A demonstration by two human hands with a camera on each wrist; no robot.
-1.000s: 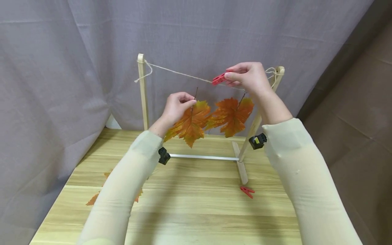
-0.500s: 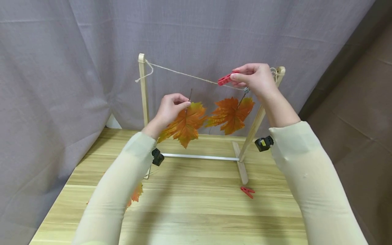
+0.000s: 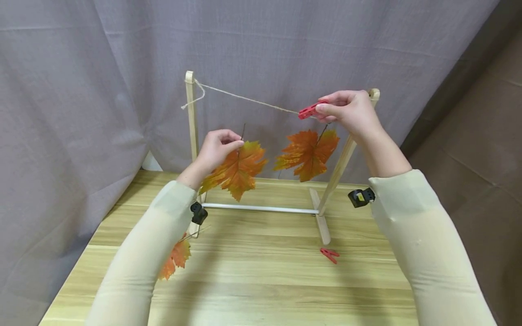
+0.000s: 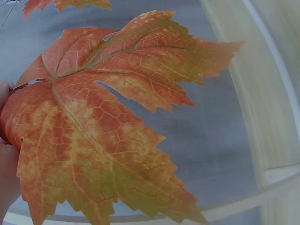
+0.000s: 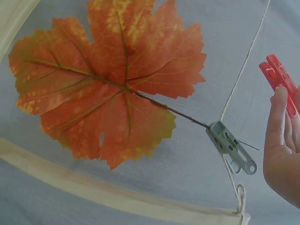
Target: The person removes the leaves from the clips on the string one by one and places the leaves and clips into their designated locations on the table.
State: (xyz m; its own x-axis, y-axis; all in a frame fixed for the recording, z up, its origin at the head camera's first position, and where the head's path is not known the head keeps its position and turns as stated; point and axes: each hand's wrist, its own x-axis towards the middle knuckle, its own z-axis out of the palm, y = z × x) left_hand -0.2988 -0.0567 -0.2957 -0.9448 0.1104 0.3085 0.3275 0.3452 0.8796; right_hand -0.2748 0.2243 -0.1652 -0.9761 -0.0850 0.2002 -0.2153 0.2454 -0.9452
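In the head view my left hand (image 3: 220, 147) pinches the stem of an orange-yellow maple leaf (image 3: 240, 172), which hangs below the string (image 3: 253, 100) on the left side. The same leaf (image 4: 93, 117) fills much of the left wrist view. My right hand (image 3: 352, 111) holds a red clothespin (image 3: 309, 110) between thumb and fingers, close by the string toward its right end. A second maple leaf (image 5: 112, 84) hangs from the string by its stem, gripped by a grey-green clothespin (image 5: 229, 146); my right hand hides that clothespin in the head view.
The string runs between a left wooden post (image 3: 190, 113) and a right wooden post (image 3: 340, 163), joined low down by a white rod (image 3: 261, 208). Another red clothespin (image 3: 329, 255) lies on the table (image 3: 265, 290). One more leaf (image 3: 177, 258) lies partly under my left forearm.
My left hand has moved left and slightly down with its leaf, away from the hanging one. My right hand has moved right and a little down along the string with the red clothespin.
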